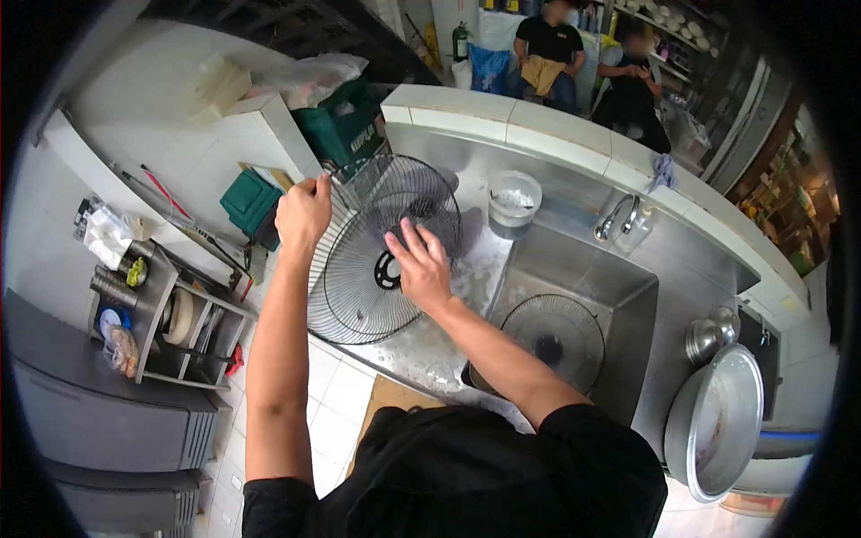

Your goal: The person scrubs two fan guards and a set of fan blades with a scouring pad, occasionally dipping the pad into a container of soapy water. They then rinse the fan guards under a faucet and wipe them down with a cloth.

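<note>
A black wire fan grille (387, 269) with a ring at its center stands tilted over the counter. My left hand (303, 217) is closed in a fist, its fingers at the grille's upper left rim. My right hand (421, 269) has its fingers spread over the grille's middle, beside the center ring, and grips nothing. Below and behind, more pale wires of a fan grille (336, 309) show on the counter, overlapping the black one in this view. Another round fan grille (574, 345) lies in the steel sink, partly covered by my right forearm.
A tub (515, 204) of cloudy water stands by the sink (628, 296), below the faucet (619, 218). A big metal basin (715, 421) leans at the right. Green crates (336, 125) sit at the back left. Two people sit beyond the tiled ledge (556, 125).
</note>
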`<state>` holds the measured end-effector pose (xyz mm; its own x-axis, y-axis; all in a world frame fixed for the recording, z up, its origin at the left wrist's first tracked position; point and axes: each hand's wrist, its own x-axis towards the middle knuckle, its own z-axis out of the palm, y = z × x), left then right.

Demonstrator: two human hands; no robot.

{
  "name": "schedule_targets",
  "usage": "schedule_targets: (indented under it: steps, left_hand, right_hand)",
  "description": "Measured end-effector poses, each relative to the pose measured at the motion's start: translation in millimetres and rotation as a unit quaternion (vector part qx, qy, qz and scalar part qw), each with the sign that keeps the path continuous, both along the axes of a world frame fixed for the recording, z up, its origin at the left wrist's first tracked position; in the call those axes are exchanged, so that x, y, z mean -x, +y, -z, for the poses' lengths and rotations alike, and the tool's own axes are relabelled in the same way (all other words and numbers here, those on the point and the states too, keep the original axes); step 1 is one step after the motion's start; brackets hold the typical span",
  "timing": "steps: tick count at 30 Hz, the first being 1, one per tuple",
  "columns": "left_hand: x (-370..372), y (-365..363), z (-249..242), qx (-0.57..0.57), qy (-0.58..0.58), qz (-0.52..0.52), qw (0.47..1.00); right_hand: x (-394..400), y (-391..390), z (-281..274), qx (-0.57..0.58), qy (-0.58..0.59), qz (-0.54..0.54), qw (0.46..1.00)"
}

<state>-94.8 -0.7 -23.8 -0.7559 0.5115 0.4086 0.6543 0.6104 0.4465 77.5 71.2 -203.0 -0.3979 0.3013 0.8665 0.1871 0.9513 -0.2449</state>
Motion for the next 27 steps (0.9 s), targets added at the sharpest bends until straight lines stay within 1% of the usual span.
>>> schedule_targets:
  steps: [2, 3, 5, 7, 8, 9, 11, 13, 14, 15, 17, 18, 19, 21, 22, 24, 25, 26, 27]
  left_hand:
    - [-1, 0, -3, 0.003, -0.002, 0.004, 1.000]
    - [-4, -1, -3, 0.010, -0.007, 0.005, 1.000]
    - [-9, 0, -4, 0.029, -0.014, 0.020, 0.999]
    - [2, 0, -1, 0.023, -0.001, 0.004, 1.000]
    - [6, -4, 0, 0.019, -0.011, 0.004, 1.000]
    - [9, -7, 3, 0.018, -0.010, 0.005, 1.000]
    - [15, -8, 7, -0.006, -0.014, -0.001, 1.000]
    - [12, -2, 5, 0.009, -0.024, 0.004, 1.000]
    - [11, 2, 4, 0.008, -0.010, 0.011, 1.000]
    - [10, 0, 7, 0.011, 0.003, 0.016, 1.000]
    - [15, -2, 6, 0.015, 0.000, 0.008, 1.000]
    - [16, -8, 10, 0.012, -0.013, 0.003, 1.000]
    - [19, -8, 9, 0.005, -0.024, -0.001, 1.000]
    - [18, -7, 11, 0.018, -0.029, 0.007, 0.999]
    - [12, -5, 7, 0.021, -0.025, 0.011, 0.999]
    - [8, -5, 1, 0.027, -0.019, 0.010, 0.999]
    - [9, -6, 5, 0.026, -0.020, 0.010, 0.999]
    - [13, -7, 7, 0.020, -0.023, 0.006, 1.000]
    - [17, -8, 7, 0.016, -0.026, 0.002, 1.000]
  right_hand:
    - [-7, 1, -48, 0.057, 0.088, -0.027, 0.994]
    - [-6, 2, -62, 0.055, 0.096, -0.029, 0.993]
    - [9, 4, -48, 0.028, 0.086, -0.012, 0.996]
    - [8, 7, -16, 0.021, 0.068, -0.013, 0.997]
    - [-1, 7, 0, 0.018, 0.017, -0.035, 0.999]
    - [-10, 2, -2, 0.017, -0.033, -0.056, 0.998]
    - [-6, 7, -14, 0.040, -0.035, -0.069, 0.996]
    - [-4, 0, -54, 0.068, 0.041, -0.054, 0.995]
    - [5, -3, -52, 0.071, 0.064, -0.044, 0.994]
    - [2, -5, -37, 0.073, 0.061, -0.043, 0.995]
    - [0, 4, -5, 0.000, -0.036, -0.029, 0.999]
    - [-8, 3, -9, 0.013, -0.067, -0.040, 0.997]
    - [-6, 7, -18, 0.008, -0.065, -0.039, 0.997]
    - [-9, 2, -34, 0.109, -0.020, -0.057, 0.992]
    - [-5, -1, -42, 0.111, -0.008, -0.036, 0.993]
    - [-1, -8, -25, 0.100, -0.021, -0.034, 0.994]
    - [0, -9, -13, 0.085, -0.029, -0.033, 0.995]
    - [-3, -5, -4, 0.042, -0.028, -0.027, 0.998]
    - [-8, 4, -8, 0.038, -0.027, -0.029, 0.999]
